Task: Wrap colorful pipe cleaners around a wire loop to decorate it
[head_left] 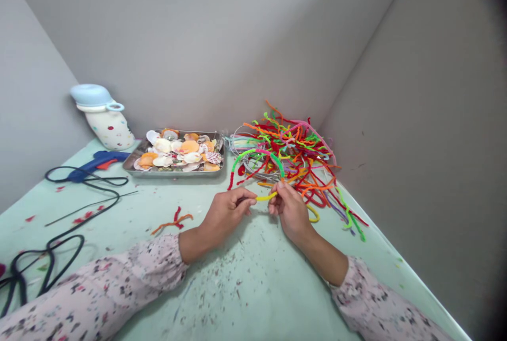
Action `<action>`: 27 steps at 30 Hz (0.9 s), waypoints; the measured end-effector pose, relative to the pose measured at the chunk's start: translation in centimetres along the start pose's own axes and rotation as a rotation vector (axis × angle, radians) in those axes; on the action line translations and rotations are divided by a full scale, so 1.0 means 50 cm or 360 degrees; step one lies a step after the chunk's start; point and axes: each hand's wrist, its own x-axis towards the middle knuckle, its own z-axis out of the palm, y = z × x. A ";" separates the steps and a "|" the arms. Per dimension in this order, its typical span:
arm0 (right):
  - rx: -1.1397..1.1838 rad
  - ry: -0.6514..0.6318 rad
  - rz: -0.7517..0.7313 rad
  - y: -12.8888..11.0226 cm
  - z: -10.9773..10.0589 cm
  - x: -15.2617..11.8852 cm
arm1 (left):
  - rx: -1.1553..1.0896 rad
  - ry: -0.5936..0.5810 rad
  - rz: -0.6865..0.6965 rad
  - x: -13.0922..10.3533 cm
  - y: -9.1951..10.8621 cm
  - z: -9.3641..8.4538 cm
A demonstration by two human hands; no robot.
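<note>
At the centre of the frame, the left hand (pixel 227 211) and right hand (pixel 292 213) pinch a multicoloured fuzzy stem (pixel 266 198) between thumbs and fingertips. Its yellow stretch runs nearly level between them, tilting slightly up rightward; beyond the right fingers it arches up and leftward, its red end pointing down. Left of centre, a metal tray (pixel 178 174) holds heaped seashells (pixel 189 147).

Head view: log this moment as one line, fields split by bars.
left hand: pinching yellow fuzzy strand | right hand: pinching same strand | beyond hands: shell tray, colored strand pile | far left: white bottle
</note>
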 end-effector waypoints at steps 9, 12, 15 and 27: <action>0.0030 0.0088 -0.0083 0.000 -0.001 0.002 | -0.0178 -0.0014 -0.0133 -0.004 0.014 0.005; 0.0102 0.0194 -0.0105 -0.002 -0.002 0.004 | -0.0246 -0.0099 -0.0127 -0.005 0.007 0.006; 0.0129 0.0207 -0.0128 -0.005 -0.003 0.004 | -0.0352 -0.0138 -0.0156 -0.003 0.003 0.002; -0.0045 0.0019 -0.0144 -0.010 -0.006 0.000 | -0.0627 0.0262 -0.0089 0.011 0.004 -0.011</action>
